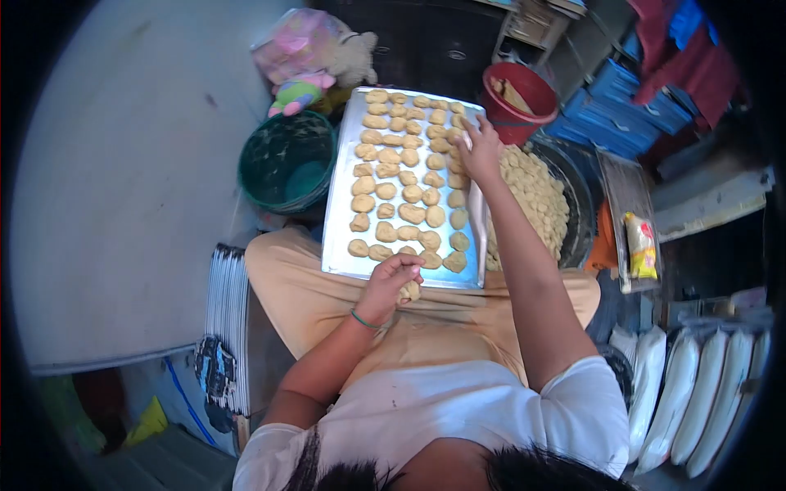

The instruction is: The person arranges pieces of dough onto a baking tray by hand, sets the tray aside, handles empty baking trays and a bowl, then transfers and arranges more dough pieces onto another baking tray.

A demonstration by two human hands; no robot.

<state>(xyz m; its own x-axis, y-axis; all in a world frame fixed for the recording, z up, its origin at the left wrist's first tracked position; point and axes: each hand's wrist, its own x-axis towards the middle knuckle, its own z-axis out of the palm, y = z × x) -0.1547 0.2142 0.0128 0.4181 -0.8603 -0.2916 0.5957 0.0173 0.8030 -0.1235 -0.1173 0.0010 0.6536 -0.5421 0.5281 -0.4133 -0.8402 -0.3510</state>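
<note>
Taking the tray as the dial, with noon farthest from the person, the dough pieces stand on it in rough rows as it lies across the lap. The left hand is at six o'clock, fingers curled narrow around a dough lump; a light hold like that should spare its shape. The right hand reaches in at two o'clock, fingers parted over the pieces there; they hide what lies beneath, so I cannot tell whether it grips one. Setting pieces down well seems to call for even gaps, since several near five o'clock look all but touching, and for a forearm held clear of the rim at three o'clock, beside the dough heap.
</note>
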